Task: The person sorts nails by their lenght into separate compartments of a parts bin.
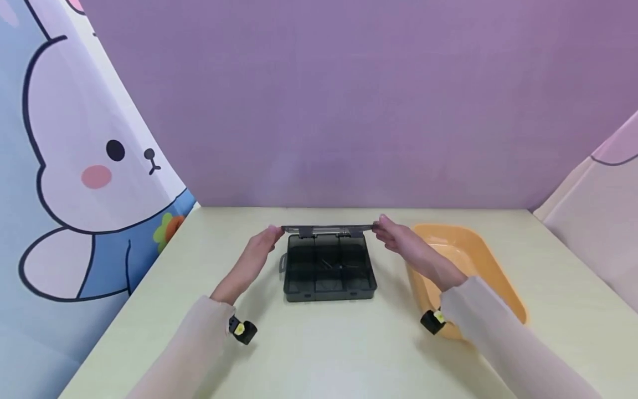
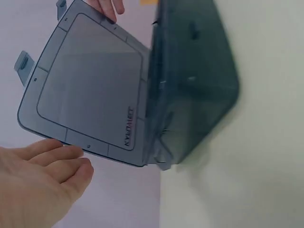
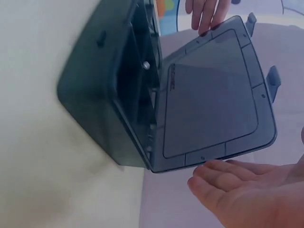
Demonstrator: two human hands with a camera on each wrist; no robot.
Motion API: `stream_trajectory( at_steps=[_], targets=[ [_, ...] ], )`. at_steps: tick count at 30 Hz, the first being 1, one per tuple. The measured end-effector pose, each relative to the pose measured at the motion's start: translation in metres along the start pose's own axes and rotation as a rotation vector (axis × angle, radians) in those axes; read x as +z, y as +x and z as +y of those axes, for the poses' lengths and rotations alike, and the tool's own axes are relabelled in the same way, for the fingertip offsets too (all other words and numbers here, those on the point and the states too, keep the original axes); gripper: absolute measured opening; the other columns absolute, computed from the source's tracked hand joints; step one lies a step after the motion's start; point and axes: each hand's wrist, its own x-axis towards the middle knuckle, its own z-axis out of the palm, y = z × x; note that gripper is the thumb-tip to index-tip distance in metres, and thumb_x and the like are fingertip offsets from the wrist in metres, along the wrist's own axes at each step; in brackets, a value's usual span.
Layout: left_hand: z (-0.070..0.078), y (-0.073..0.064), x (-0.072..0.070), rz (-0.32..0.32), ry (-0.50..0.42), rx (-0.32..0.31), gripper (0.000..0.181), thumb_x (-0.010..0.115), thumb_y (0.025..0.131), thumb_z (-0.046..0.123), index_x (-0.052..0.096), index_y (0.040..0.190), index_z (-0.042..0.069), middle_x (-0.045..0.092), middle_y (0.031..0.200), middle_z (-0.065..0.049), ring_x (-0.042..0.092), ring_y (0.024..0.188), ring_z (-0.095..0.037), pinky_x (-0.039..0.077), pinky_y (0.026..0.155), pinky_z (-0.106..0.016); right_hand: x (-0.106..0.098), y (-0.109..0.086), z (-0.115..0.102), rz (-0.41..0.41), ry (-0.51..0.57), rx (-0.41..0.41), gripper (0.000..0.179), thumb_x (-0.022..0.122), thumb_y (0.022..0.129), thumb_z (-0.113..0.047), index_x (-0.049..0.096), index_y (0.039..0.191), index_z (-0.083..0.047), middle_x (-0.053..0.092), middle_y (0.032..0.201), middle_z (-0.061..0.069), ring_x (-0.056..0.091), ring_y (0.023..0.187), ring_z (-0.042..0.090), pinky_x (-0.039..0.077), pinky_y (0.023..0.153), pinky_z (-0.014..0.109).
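A dark translucent plastic organizer box [image 1: 329, 295] with divided compartments sits on the table, its hinged lid [image 1: 326, 229] raised at the back. Two clip latches stick out from the lid's free edge, one of them [image 2: 23, 66] plain in the left wrist view. My left hand [image 1: 255, 254] touches the lid's left side edge with extended fingertips. At the opposite edge, the fingertips of my right hand [image 1: 406, 242] touch the lid likewise. Neither hand has its fingers wrapped around it. Small thin pieces [image 1: 327, 264] lie inside the box, too small to identify.
Right of the box is a shallow orange tray [image 1: 490, 271], partly behind the right forearm. A purple backdrop [image 1: 349, 111] rises at the table's [image 1: 339, 354] far edge. On the left hangs a cloth with a cartoon rabbit [image 1: 75, 138].
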Motion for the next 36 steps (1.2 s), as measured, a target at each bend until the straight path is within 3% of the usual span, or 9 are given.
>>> stream_trajectory(
  at_steps=[7,13,19,24,26,28,30,33,36],
  targets=[
    [-0.001,-0.019,0.008,-0.007,0.030,-0.038,0.066,0.019,0.105,0.044,0.039,0.141,-0.008,0.038,0.147,-0.022,0.034,0.138,-0.035,0.028,0.114,-0.047,0.011,-0.016,0.004,0.014,-0.034,0.030,0.081,0.021,0.099,-0.060,0.016,0.151,0.001,0.014,0.158,0.020,0.014,0.146,0.038,0.014,0.118,0.050],
    [-0.009,-0.031,0.016,-0.003,0.003,-0.111,0.057,0.028,0.105,0.036,0.041,0.139,-0.008,0.039,0.146,-0.022,0.031,0.140,-0.036,0.022,0.115,-0.050,0.026,-0.023,0.008,0.020,-0.079,0.144,0.081,0.034,0.097,-0.059,0.009,0.154,-0.006,0.006,0.160,0.017,0.006,0.146,0.040,0.007,0.116,0.058],
    [-0.023,-0.040,0.026,-0.020,0.023,-0.135,0.058,0.036,0.103,0.039,0.044,0.137,-0.007,0.043,0.143,-0.022,0.035,0.137,-0.036,0.025,0.115,-0.049,0.041,-0.024,0.025,0.042,-0.138,0.098,0.086,0.049,0.096,-0.049,0.009,0.151,0.004,0.008,0.158,0.024,0.007,0.146,0.041,0.012,0.117,0.055],
    [-0.024,-0.046,0.031,-0.079,0.145,-0.149,0.062,0.043,0.100,0.042,0.041,0.140,-0.006,0.039,0.147,-0.019,0.036,0.137,-0.034,0.030,0.112,-0.050,0.056,-0.026,0.042,0.102,-0.229,0.077,0.098,0.067,0.085,-0.047,0.012,0.152,-0.001,0.019,0.156,0.023,0.017,0.144,0.041,0.021,0.114,0.057],
    [-0.022,-0.047,0.033,-0.084,0.209,-0.158,0.065,0.048,0.098,0.043,0.040,0.140,-0.006,0.040,0.147,-0.019,0.047,0.129,-0.035,0.038,0.106,-0.048,0.061,-0.025,0.047,0.128,-0.260,0.046,0.100,0.073,0.081,-0.042,0.014,0.152,-0.005,0.028,0.154,0.022,0.028,0.140,0.040,0.027,0.111,0.057],
    [-0.020,-0.047,0.033,-0.088,0.259,-0.182,0.069,0.053,0.095,0.044,0.038,0.142,-0.006,0.062,0.122,-0.023,0.065,0.089,-0.029,0.049,0.084,-0.040,0.066,-0.023,0.050,0.146,-0.280,-0.003,0.101,0.078,0.078,-0.037,0.016,0.152,-0.008,0.033,0.152,0.020,0.035,0.136,0.038,0.031,0.108,0.057],
    [-0.018,-0.048,0.035,-0.084,0.308,-0.195,0.073,0.058,0.093,0.042,0.037,0.142,-0.008,0.069,0.084,-0.020,0.050,0.052,-0.020,0.047,0.066,-0.031,0.070,-0.021,0.051,0.153,-0.297,-0.047,0.102,0.080,0.075,-0.032,0.018,0.152,-0.009,0.036,0.151,0.019,0.038,0.134,0.036,0.033,0.106,0.056],
    [-0.017,-0.047,0.038,-0.087,0.400,-0.195,0.078,0.064,0.090,0.039,0.033,0.141,-0.011,0.058,0.059,-0.015,0.022,0.040,-0.008,0.033,0.049,-0.025,0.074,-0.020,0.050,0.161,-0.336,-0.067,0.103,0.082,0.073,-0.029,0.018,0.152,-0.009,0.033,0.152,0.019,0.038,0.135,0.037,0.035,0.105,0.056],
    [-0.015,-0.047,0.043,-0.080,0.508,-0.172,0.085,0.069,0.086,0.039,0.033,0.140,-0.015,0.065,0.080,-0.024,0.027,0.041,-0.008,0.029,0.045,-0.023,0.078,-0.020,0.049,0.181,-0.402,-0.045,0.106,0.082,0.073,-0.030,0.016,0.151,-0.005,0.030,0.153,0.021,0.037,0.136,0.038,0.035,0.106,0.055]
  ],
)
